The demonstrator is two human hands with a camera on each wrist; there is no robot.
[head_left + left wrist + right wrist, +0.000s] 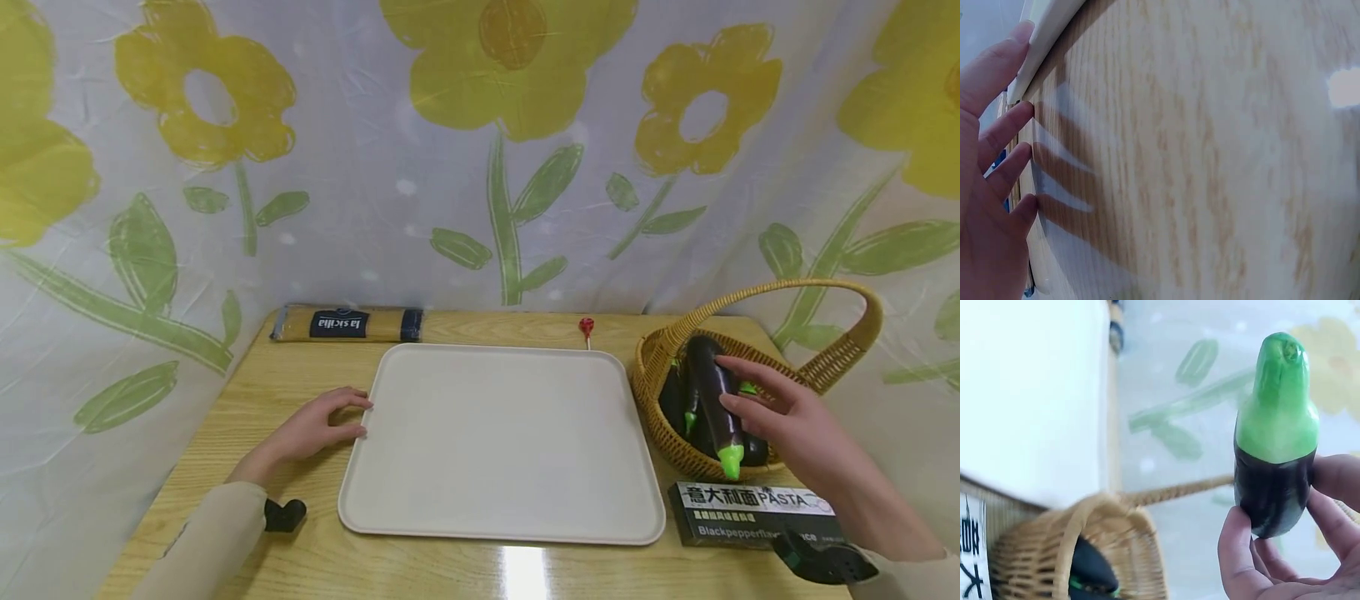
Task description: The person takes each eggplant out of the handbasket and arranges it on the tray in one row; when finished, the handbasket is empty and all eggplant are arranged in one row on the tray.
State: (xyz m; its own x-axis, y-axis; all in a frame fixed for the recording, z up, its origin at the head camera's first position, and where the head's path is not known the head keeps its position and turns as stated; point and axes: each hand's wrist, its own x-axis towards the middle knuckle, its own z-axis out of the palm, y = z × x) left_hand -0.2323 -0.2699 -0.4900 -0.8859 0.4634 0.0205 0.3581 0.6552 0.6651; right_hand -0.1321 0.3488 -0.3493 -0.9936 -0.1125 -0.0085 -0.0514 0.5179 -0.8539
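My right hand (780,412) grips a dark purple eggplant (716,392) above the wicker basket (652,408), its green stem end pointing toward me. In the right wrist view the fingers and thumb close round the eggplant (1275,494) behind its green cap. Several more eggplants (672,396) lie in the basket, partly hidden by the held one. At the left rim of a white tray (495,450), my left hand (322,423) rests with relaxed fingers. The left wrist view shows its fingertips (1019,112) near the tray's edge, gripping nothing I can make out.
A pack of spaghetti (345,323) lies at the table's back left. Behind the tray is a red lollipop (587,327). A black pasta box (750,517) sits in front of the basket, whose tall handle (787,285) arches up. A flowered curtain (337,208) hangs behind the table.
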